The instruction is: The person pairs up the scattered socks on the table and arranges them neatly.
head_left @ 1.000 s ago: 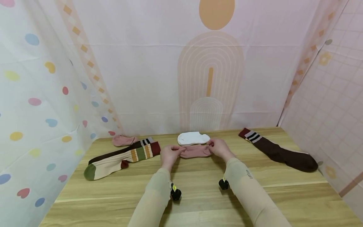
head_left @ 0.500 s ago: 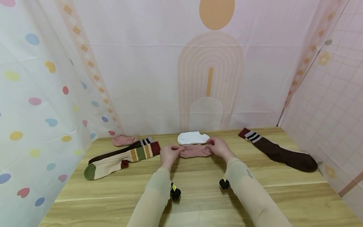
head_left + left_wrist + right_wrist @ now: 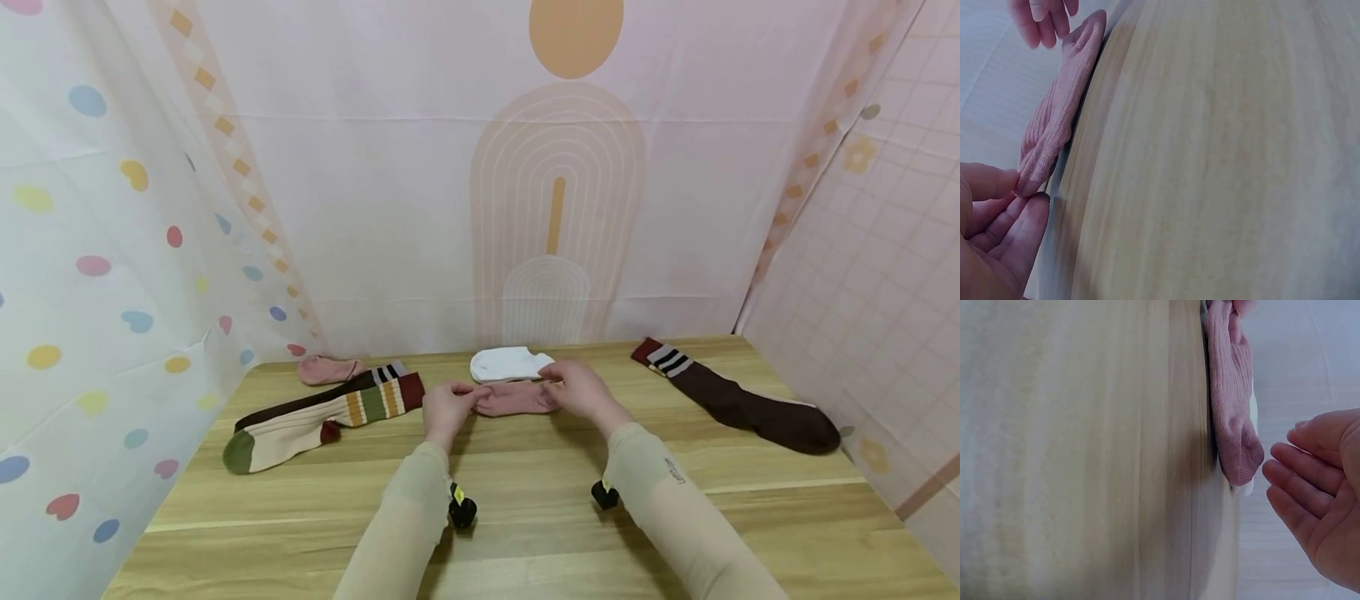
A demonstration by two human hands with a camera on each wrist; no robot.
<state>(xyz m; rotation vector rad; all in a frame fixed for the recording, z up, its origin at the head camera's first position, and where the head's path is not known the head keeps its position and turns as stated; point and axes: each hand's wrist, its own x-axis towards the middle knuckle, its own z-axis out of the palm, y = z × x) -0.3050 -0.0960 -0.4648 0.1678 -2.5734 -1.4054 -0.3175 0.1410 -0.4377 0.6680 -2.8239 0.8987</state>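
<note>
A pink ribbed ankle sock (image 3: 516, 399) lies flat across the middle of the table, just in front of a white ankle sock (image 3: 506, 365). The left hand (image 3: 447, 410) pinches the pink sock's left end between thumb and fingers, as the left wrist view shows at the sock's near end (image 3: 1035, 172). Beside the sock's right end is the right hand (image 3: 583, 390). Its fingers (image 3: 1300, 472) are extended and apart from the fabric in the right wrist view, with nothing held.
To the left lie another pink sock (image 3: 327, 370), a dark striped sock (image 3: 300, 410) and a cream sock with green toe (image 3: 292, 437) overlapping it. A long brown sock (image 3: 735, 400) lies at the right. A patterned curtain (image 3: 390, 208) stands behind the wooden table (image 3: 525, 542).
The right hand has let go of the pink sock's right end and drawn slightly off it. The left hand keeps its pinch in nearly the same place.
</note>
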